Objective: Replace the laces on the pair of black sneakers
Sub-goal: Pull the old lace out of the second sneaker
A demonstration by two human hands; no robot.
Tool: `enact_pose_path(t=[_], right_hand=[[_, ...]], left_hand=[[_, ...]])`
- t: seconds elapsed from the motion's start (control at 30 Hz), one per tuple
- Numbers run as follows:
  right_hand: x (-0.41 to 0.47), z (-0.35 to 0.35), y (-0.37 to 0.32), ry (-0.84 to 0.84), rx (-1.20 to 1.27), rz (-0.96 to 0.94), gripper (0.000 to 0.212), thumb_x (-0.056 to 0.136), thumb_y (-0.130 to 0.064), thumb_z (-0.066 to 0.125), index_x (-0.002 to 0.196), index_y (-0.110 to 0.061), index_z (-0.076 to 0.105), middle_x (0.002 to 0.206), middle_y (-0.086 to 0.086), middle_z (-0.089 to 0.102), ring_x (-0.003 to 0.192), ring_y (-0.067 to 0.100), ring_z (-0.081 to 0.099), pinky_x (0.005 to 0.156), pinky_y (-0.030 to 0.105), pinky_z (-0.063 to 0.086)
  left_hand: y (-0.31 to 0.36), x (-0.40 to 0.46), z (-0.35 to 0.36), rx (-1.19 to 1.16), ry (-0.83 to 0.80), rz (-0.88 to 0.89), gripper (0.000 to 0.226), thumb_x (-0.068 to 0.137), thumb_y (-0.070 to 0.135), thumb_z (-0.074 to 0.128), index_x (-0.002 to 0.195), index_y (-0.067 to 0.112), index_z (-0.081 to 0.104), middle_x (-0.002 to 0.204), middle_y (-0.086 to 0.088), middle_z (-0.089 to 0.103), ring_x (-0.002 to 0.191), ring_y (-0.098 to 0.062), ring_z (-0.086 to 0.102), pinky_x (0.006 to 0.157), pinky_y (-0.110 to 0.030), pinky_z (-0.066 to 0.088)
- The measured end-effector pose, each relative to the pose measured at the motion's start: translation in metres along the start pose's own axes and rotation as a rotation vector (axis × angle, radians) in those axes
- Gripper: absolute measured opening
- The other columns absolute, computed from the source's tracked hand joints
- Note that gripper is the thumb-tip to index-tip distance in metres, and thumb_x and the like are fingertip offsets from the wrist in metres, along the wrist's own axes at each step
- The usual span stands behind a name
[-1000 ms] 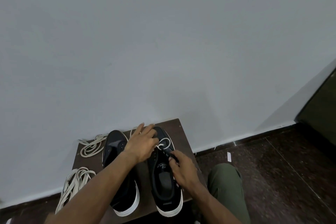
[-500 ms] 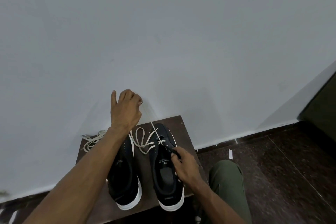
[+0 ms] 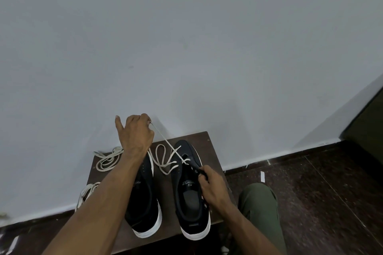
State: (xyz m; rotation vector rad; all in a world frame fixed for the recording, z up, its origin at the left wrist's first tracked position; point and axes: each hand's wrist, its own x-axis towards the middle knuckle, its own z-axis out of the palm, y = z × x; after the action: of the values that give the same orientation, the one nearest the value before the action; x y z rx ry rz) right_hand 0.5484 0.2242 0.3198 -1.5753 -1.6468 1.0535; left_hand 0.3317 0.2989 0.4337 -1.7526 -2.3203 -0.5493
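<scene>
Nearest the camera, the heels of the 2 black sneakers sit at the front edge of a small dark table [image 3: 209,145]: the left sneaker [image 3: 145,209] partly under the forearm, the right sneaker [image 3: 188,192] beside it, toes pointing to the wall. A knee in green trousers [image 3: 259,203] shows just right of the table.

The right hand [image 3: 211,186] rests on the right sneaker's eyelet row, fingers pinched closed on something dark at the upper there; whether that is the tongue or an eyelet flap I cannot tell. Further on, a white lace [image 3: 165,145] runs taut from the lowest eyelets up to the left hand [image 3: 134,136], which is raised above the toes with fingers clenched on the lace and the thumb sticking out. The lace's slack lies looped on the table between the 2 toes. At the table's far left corner lies a loose lace bundle [image 3: 107,159], and another bundle [image 3: 87,192] hangs off the left side.

Risks, as I judge them: a pull that is too long could draw the short end out of its eyelet; the looped slack could knot as it feeds; a sideways tug could drag the sneaker if the right hand's pinch slips.
</scene>
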Motion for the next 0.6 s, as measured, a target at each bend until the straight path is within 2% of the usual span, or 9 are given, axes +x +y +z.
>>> enact_pose_path(t=[0.17, 0.33, 0.4, 0.47, 0.53, 0.6], right_hand=[[-0.001, -0.002, -0.003, 0.007, -0.013, 0.004, 0.016, 0.091, -0.017, 0.047, 0.081, -0.029, 0.051, 0.069, -0.01, 0.055, 0.065, 0.012, 0.05, 0.061, 0.03, 0.039], [-0.002, -0.003, -0.004, -0.002, -0.03, 0.002, 0.016, 0.091, -0.016, 0.047, 0.08, -0.029, 0.048, 0.07, -0.01, 0.054, 0.066, 0.011, 0.049, 0.061, 0.03, 0.038], [-0.001, -0.003, -0.004, -0.005, -0.024, 0.003, 0.016, 0.091, -0.016, 0.047, 0.081, -0.028, 0.049, 0.07, -0.01, 0.054, 0.065, 0.01, 0.049, 0.06, 0.03, 0.037], [-0.001, -0.003, -0.003, 0.0, -0.014, 0.007, 0.017, 0.091, -0.017, 0.047, 0.08, -0.029, 0.049, 0.069, -0.009, 0.055, 0.062, 0.008, 0.048, 0.059, 0.03, 0.037], [-0.002, -0.002, -0.003, 0.006, -0.004, 0.006, 0.019, 0.09, -0.017, 0.048, 0.078, -0.031, 0.049, 0.067, -0.009, 0.054, 0.059, 0.005, 0.046, 0.057, 0.029, 0.036], [-0.002, -0.002, -0.002, 0.009, 0.003, -0.003, 0.02, 0.091, -0.017, 0.049, 0.079, -0.033, 0.05, 0.066, -0.008, 0.055, 0.058, 0.003, 0.047, 0.055, 0.026, 0.036]], left_hand=[[0.004, -0.001, 0.002, -0.029, 0.003, -0.031, 0.029, 0.083, 0.001, 0.052, 0.103, 0.016, 0.066, 0.092, 0.001, 0.068, 0.11, -0.022, 0.057, 0.117, -0.05, 0.003], [0.001, 0.003, 0.001, -0.096, 0.08, -0.123, 0.024, 0.09, 0.007, 0.051, 0.105, 0.017, 0.067, 0.091, -0.003, 0.07, 0.099, -0.025, 0.063, 0.116, -0.05, 0.008], [0.002, 0.004, -0.001, -0.104, 0.084, -0.109, 0.023, 0.094, 0.012, 0.049, 0.105, 0.017, 0.068, 0.091, -0.003, 0.07, 0.098, -0.025, 0.063, 0.117, -0.051, 0.009], [0.003, 0.0, 0.001, -0.119, 0.049, -0.038, 0.024, 0.096, 0.018, 0.049, 0.112, 0.017, 0.067, 0.101, -0.004, 0.07, 0.106, -0.024, 0.061, 0.117, -0.052, 0.011], [0.009, -0.014, 0.004, -0.164, -0.053, 0.04, 0.034, 0.095, 0.026, 0.052, 0.126, 0.017, 0.06, 0.119, -0.006, 0.065, 0.119, -0.024, 0.055, 0.114, -0.049, 0.023], [0.019, -0.036, 0.006, -0.18, -0.169, 0.114, 0.036, 0.093, 0.037, 0.053, 0.123, 0.02, 0.06, 0.12, -0.005, 0.062, 0.116, -0.026, 0.054, 0.099, -0.042, 0.04]])
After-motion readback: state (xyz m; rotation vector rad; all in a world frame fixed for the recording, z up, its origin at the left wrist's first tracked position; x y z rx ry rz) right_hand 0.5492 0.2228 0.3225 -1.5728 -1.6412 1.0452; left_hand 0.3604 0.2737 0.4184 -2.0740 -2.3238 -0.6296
